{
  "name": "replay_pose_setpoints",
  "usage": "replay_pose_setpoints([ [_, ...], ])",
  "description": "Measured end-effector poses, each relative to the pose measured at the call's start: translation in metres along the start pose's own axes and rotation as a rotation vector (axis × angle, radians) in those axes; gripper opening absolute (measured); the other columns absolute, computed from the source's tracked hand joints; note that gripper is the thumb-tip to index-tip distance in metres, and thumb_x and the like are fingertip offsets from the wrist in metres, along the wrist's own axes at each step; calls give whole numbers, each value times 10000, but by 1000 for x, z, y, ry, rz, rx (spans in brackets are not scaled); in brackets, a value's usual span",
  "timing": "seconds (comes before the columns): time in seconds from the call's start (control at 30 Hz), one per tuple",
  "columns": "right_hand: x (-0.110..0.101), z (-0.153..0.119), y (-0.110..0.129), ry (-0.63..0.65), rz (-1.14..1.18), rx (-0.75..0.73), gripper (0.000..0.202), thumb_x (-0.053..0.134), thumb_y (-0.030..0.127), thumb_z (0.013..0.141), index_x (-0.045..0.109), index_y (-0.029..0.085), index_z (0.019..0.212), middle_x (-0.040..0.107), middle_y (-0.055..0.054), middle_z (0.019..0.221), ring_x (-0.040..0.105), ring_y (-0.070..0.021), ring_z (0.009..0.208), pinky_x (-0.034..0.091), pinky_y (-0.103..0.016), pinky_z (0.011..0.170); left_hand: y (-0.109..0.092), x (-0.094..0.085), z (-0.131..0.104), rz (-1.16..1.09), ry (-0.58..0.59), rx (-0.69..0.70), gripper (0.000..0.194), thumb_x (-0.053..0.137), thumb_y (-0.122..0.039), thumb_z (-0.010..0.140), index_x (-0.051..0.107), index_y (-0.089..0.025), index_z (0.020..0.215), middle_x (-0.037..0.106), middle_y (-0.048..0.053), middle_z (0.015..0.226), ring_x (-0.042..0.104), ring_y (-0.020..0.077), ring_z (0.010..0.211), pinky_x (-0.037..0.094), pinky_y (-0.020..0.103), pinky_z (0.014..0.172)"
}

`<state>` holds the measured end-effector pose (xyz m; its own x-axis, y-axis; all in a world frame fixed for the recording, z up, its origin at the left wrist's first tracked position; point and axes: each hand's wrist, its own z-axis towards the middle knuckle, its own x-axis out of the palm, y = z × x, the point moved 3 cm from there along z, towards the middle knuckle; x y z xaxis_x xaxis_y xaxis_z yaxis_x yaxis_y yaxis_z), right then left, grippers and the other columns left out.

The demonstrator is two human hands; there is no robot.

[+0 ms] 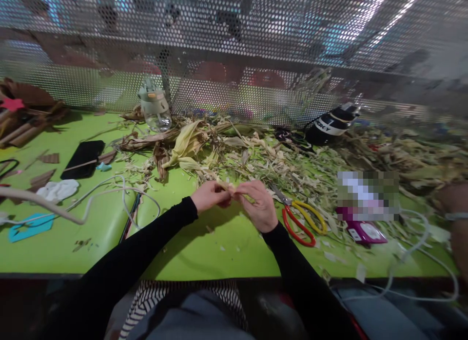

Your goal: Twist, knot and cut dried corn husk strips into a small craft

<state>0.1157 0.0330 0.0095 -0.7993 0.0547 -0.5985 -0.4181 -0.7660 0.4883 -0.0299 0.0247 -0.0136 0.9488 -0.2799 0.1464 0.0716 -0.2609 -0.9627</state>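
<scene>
Both my hands meet over the green table (204,252), pinching a small pale strip of corn husk (227,186) between them. My left hand (211,196) is closed on the strip's left part, thumb on top. My right hand (259,204) grips the other end with thumb and forefinger; part of the strip is hidden by the fingers. Scissors (298,216) with one red and one yellow handle lie just right of my right hand. Behind my hands, a larger yellowish corn husk (185,142) rests on a heap of dry husk scraps (252,155).
A clear bottle (155,108) stands at the back, and a black bottle (331,125) leans at the back right. At left lie a black phone (83,159), a crumpled tissue (58,190) and white cables (98,186). A magenta packet (365,232) and another person's arm (455,213) are at right.
</scene>
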Motion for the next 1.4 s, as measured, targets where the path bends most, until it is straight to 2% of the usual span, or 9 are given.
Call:
replay_pose_setpoints([
  [0.1,4,0,3,100,28,-58,126,586,218,834,689,251,899,664,-31,827,583,-176,775,483,-338,687,1,-3,1,127,17,-4,64,556,-144,716,574,-109,666,572,-6,549,531,81,497,462,229,569],
  [0.33,5,3,3,170,72,72,86,614,229,810,697,232,830,629,-50,847,591,-187,822,508,-347,698,-5,-2,3,494,127,135,105,604,-238,691,596,-133,686,569,2,640,505,111,601,412,236,590],
  [0.43,2,3,2,135,79,106,84,594,220,820,675,229,839,632,-49,847,586,-188,811,505,-343,663,-4,0,1,411,155,121,203,568,-323,751,603,-130,701,590,19,669,528,121,643,445,258,666],
  [0.63,1,1,0,136,107,149,50,590,208,811,639,207,820,617,-53,850,569,-172,762,485,-310,614,4,4,-1,-105,104,-91,267,516,-332,831,628,-100,765,651,59,752,598,126,729,478,317,826],
  [0.83,4,1,-3,116,108,300,187,591,339,812,616,197,931,600,-44,822,515,-130,599,441,-274,527,3,8,-3,53,98,-94,250,420,-166,857,586,-117,676,632,26,672,596,111,658,490,288,794],
  [1.07,5,-5,-18,1,107,453,174,529,352,834,542,188,777,554,1,654,498,-120,543,418,-248,507,9,6,2,40,43,-73,256,401,-262,878,521,-145,685,642,18,688,621,115,660,499,293,793],
  [1.17,6,-4,-18,33,-3,401,140,563,314,804,565,181,847,582,-29,736,503,-139,566,442,-286,545,12,6,4,144,85,-37,219,427,-262,866,496,-152,689,635,11,666,610,101,621,502,260,744],
  [1.3,6,0,-6,49,-99,177,248,516,264,844,593,215,1074,617,-91,981,556,-215,832,462,-384,746,17,7,5,263,131,16,195,413,-255,869,504,-152,731,611,1,639,574,88,561,492,229,661],
  [1.4,8,0,-1,104,-60,122,192,519,290,862,642,237,1000,656,-71,945,561,-233,913,438,-420,824,19,9,4,293,160,36,249,397,-290,879,513,-145,713,600,7,629,553,88,541,484,231,629],
])
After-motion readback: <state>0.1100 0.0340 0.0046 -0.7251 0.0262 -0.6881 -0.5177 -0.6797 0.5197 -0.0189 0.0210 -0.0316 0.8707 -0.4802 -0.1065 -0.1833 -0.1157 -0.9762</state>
